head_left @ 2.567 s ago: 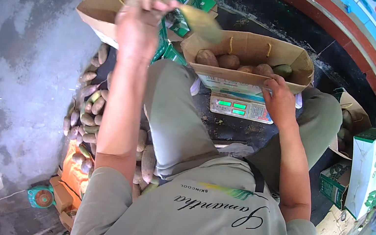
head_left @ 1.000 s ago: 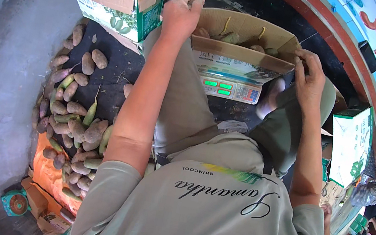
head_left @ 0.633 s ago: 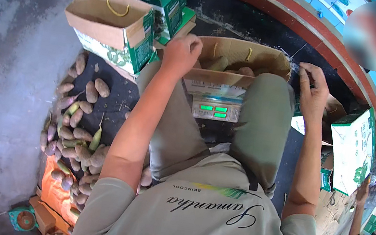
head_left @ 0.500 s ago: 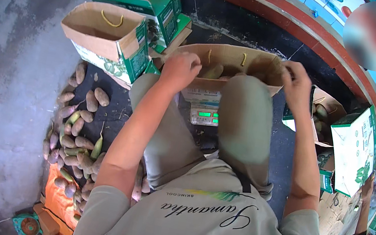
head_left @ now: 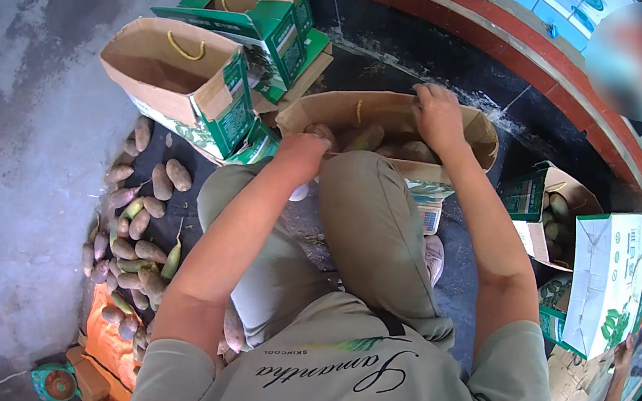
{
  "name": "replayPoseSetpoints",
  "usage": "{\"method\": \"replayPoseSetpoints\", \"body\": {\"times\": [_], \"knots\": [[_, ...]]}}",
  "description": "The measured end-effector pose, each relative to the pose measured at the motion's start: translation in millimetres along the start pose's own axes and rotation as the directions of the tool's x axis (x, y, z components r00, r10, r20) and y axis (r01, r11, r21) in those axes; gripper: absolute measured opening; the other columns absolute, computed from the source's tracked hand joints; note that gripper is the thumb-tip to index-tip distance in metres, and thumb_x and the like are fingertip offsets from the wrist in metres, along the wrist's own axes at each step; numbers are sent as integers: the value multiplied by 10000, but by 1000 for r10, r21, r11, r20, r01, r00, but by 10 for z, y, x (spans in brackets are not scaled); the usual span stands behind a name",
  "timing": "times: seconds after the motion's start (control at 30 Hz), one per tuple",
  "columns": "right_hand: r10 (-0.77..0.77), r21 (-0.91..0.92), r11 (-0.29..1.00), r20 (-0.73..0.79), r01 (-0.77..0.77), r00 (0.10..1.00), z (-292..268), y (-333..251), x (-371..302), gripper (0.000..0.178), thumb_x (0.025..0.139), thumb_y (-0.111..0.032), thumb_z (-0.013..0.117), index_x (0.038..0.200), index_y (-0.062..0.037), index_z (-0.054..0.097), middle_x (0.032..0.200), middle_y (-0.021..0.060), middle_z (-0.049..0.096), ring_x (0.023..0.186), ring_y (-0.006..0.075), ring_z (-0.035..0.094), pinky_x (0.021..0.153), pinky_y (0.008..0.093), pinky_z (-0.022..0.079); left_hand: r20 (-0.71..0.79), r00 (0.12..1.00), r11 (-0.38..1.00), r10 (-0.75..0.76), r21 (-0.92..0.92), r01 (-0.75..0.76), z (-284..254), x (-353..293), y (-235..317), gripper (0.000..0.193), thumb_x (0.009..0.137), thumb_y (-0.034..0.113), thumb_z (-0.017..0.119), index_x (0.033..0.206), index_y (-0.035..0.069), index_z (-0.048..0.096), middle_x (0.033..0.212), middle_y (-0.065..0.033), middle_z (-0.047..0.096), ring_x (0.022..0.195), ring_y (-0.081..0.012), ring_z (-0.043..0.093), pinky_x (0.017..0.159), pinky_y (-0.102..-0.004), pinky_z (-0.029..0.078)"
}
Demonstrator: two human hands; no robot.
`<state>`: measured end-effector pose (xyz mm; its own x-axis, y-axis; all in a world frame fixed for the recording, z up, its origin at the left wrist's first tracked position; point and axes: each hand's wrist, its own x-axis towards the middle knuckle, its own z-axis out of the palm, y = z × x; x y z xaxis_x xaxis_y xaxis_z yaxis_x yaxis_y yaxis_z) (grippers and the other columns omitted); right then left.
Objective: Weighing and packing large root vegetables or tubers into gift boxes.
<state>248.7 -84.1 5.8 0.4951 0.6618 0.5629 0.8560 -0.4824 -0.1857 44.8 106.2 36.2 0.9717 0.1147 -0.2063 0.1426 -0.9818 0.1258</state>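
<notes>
A long open cardboard carton [head_left: 405, 106] stands in front of my knees, with several brown and greenish root vegetables [head_left: 366, 136] inside and a yellow cord handle on its far wall. My left hand [head_left: 303, 155] is closed at the near left rim, its fingertips partly hidden, beside a brown root. Across the opening, my right hand [head_left: 439, 121] grips the far rim, fingers bent over the cardboard. Below the carton, a small part of a scale [head_left: 429, 218] shows by my shoe; my knee hides the rest.
More open green-and-white cartons [head_left: 166, 60] stand at the far left. A filled carton [head_left: 560, 215] and a white-sided one [head_left: 609, 279] are on the right, near another person's hand [head_left: 623, 351]. Loose roots [head_left: 146, 256] cover the floor at left, partly over an orange sheet [head_left: 113, 336].
My right hand has moved left from the carton's right end to its far rim. The carton sits differently, and the scale's lit display is now out of sight. My knees have shifted left.
</notes>
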Motion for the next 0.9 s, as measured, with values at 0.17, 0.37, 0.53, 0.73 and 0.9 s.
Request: {"method": "replayPoseSetpoints", "body": {"times": [0.17, 0.37, 0.53, 0.73, 0.9], "knots": [[77, -194, 980, 180, -41, 981, 134, -8, -2, 179, 741, -149, 594, 912, -97, 604, 857, 69, 601, 866, 240, 586, 750, 352, 444, 79, 997, 1000, -4, 9, 3, 40, 110, -61, 173, 789, 169, 536, 916, 121, 642, 919, -157, 637, 894, -335, 611, 754, -454, 483], [142, -207, 974, 261, -88, 955, 155, 33, 53, 141, 739, -164, 606, 865, -101, 612, 844, 71, 633, 839, 236, 620, 741, 368, 468, 135, 991, 1000, -4, 23, 1, 127, 176, -66, 187, 788, 210, 540, 917, 132, 650, 917, -151, 644, 908, -330, 611, 756, -444, 485], [183, -191, 974, 368, -119, 912, 112, 57, 126, 195, 737, -226, 646, 881, -97, 618, 885, 75, 642, 877, 243, 620, 757, 366, 477, 113, 993, 998, 27, 56, -34, 148, 177, -51, 191, 778, 209, 546, 916, 129, 650, 934, -140, 641, 917, -325, 608, 752, -444, 485], [105, -188, 982, 396, -32, 912, 90, 80, 63, 176, 743, -268, 658, 832, -117, 644, 873, 68, 635, 882, 246, 605, 755, 363, 477, -63, 993, 994, 104, 43, -101, 208, 147, -51, 149, 785, 174, 528, 832, 115, 657, 859, -129, 637, 849, -318, 625, 710, -430, 501], [49, -130, 992, 337, -6, 940, -37, 147, -105, 152, 736, -241, 648, 811, -109, 640, 838, 68, 617, 843, 249, 594, 742, 362, 476, -135, 979, 987, 155, 58, -148, 136, 154, 15, 114, 755, 156, 549, 795, 110, 645, 820, -112, 618, 827, -298, 616, 692, -414, 498]]}}
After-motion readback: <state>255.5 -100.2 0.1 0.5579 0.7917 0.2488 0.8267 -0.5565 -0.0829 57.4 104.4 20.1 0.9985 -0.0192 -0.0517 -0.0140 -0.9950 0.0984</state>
